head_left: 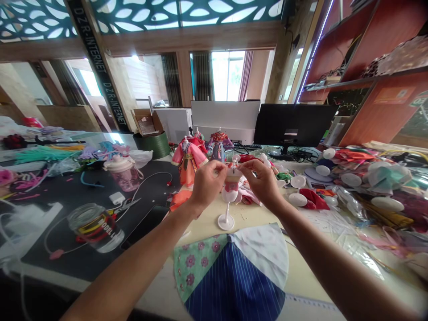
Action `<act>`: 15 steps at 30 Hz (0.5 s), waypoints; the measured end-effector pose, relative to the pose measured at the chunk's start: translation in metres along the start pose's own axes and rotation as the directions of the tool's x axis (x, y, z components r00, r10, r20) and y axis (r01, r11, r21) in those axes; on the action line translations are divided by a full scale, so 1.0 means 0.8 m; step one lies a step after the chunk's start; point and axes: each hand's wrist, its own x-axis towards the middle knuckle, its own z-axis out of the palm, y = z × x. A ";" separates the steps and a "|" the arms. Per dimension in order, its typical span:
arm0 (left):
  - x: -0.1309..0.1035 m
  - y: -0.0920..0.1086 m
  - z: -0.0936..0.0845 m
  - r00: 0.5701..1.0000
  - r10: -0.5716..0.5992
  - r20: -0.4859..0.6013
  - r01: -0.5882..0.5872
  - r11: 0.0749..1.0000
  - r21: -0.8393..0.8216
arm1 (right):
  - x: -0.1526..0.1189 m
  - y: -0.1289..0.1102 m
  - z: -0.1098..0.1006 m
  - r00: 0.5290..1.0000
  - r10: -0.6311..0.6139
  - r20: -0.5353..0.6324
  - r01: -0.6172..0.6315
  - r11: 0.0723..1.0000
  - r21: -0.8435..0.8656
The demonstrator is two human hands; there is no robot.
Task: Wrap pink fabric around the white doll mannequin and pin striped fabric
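Observation:
Both of my hands are raised over the table and pinch a small doll mannequin [231, 182] on a white stand [226, 220]. My left hand [206, 182] grips its left side near the top. My right hand [262, 180] holds its right side, fingers closed on a bit of pale pink cloth there. The stand's round base rests on the cream tabletop. In front of me lies a fan-shaped patchwork fabric piece [230, 272] in green floral, blue stripe and white.
Dressed doll mannequins [189, 158] stand behind my hands. A glass jar [95, 227], a pink cup [123, 171] and scissors [125, 206] sit on a black mat at left. White stands and fabric scraps [310, 196] clutter the right. A monitor [294, 125] is at the back.

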 end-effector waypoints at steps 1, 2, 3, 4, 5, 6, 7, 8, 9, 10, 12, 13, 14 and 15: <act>0.000 0.000 0.000 1.000 0.000 0.001 0.000 1.000 0.002 | 0.000 0.000 0.000 1.000 -0.004 -0.001 0.004 1.000 -0.006; 0.000 0.000 0.000 1.000 0.000 0.002 0.000 1.000 0.005 | 0.001 0.001 0.000 1.000 -0.008 -0.001 0.008 1.000 -0.010; 0.001 0.001 0.000 1.000 0.000 0.004 0.000 1.000 0.007 | 0.001 0.001 0.000 1.000 -0.011 -0.003 0.011 1.000 -0.012; 0.001 0.001 0.000 1.000 0.000 0.006 0.000 1.000 0.009 | 0.001 0.001 0.000 1.000 -0.014 -0.004 0.014 1.000 -0.012; 0.001 0.001 0.000 1.000 -0.001 0.007 0.001 1.000 0.010 | 0.002 0.002 0.000 1.000 -0.017 -0.005 0.016 1.000 -0.012; 0.002 0.000 0.000 1.000 -0.002 0.009 0.001 1.000 0.012 | 0.002 0.002 0.001 1.000 -0.018 -0.006 0.018 1.000 -0.011; 0.002 0.000 0.000 1.000 -0.003 0.009 0.003 1.000 0.014 | 0.002 0.002 0.001 1.000 -0.018 -0.006 0.018 1.000 -0.012; 0.003 0.000 0.000 1.000 -0.004 0.009 0.004 1.000 0.015 | 0.002 0.002 0.001 1.000 -0.017 -0.007 0.017 1.000 -0.013; 0.003 -0.001 0.000 1.000 -0.005 0.009 0.005 1.000 0.018 | 0.002 0.002 0.001 1.000 -0.016 -0.008 0.016 1.000 -0.015; 0.004 -0.001 0.000 1.000 -0.006 0.008 0.006 1.000 0.020 | 0.002 0.003 0.002 1.000 -0.015 -0.008 0.015 1.000 -0.016; 0.004 -0.002 0.000 1.000 -0.008 0.007 0.008 1.000 0.024 | 0.002 0.003 0.003 1.000 -0.015 -0.011 0.014 1.000 -0.017; 0.004 -0.002 0.000 1.000 -0.009 0.007 0.009 1.000 0.026 | 0.002 0.003 0.003 1.000 -0.014 -0.012 0.014 1.000 -0.014; 0.004 -0.002 -0.001 1.000 -0.011 0.008 0.011 1.000 0.028 | 0.002 0.003 0.003 1.000 -0.013 -0.011 0.013 1.000 -0.011; 0.005 -0.003 -0.001 1.000 -0.013 0.010 0.012 0.999 0.029 | 0.003 0.004 0.004 1.000 -0.012 -0.008 0.012 1.000 -0.007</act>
